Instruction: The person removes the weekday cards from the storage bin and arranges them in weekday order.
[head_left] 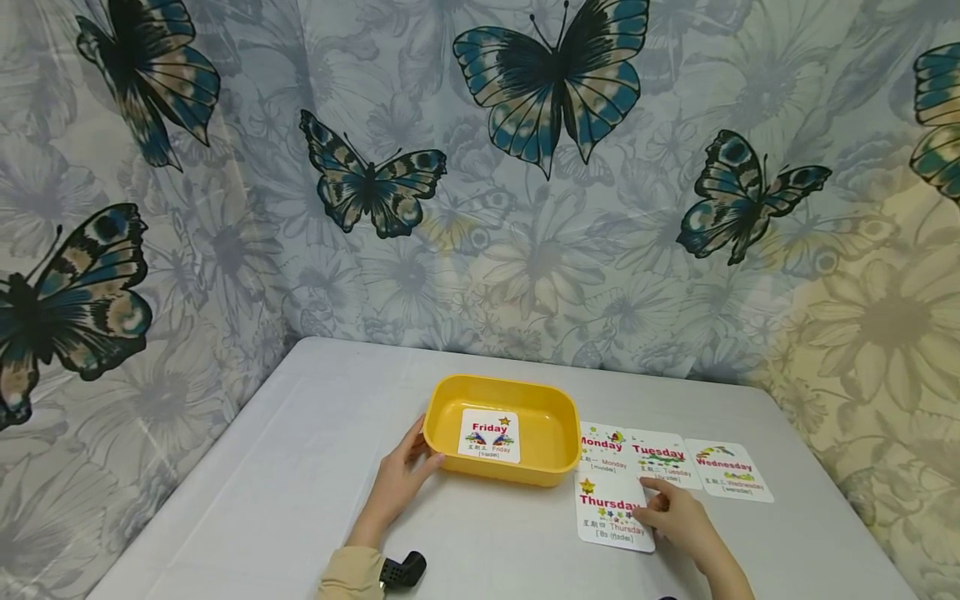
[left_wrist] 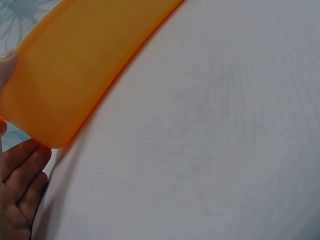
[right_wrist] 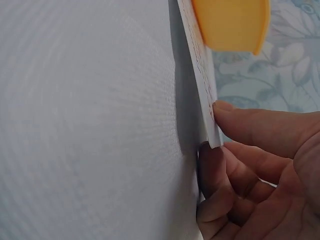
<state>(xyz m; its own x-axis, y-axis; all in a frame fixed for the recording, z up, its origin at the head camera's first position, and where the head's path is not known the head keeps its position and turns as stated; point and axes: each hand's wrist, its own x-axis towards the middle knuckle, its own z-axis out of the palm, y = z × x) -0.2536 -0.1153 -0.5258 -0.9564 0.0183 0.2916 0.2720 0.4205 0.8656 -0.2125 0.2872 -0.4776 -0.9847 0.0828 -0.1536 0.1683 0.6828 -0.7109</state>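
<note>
Pinching Thurs card (head_left: 609,518) by its edge, R hand (head_left: 681,518) is nearly closed, w/ L hand (head_left: 397,482) gripping yellow tray (head_left: 546,427).

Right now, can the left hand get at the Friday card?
Probably yes. The left hand holds the left end of the yellow tray; the Friday card lies face up inside, toward that end, with nothing covering it. The hand would likely need to release the tray first.
</note>
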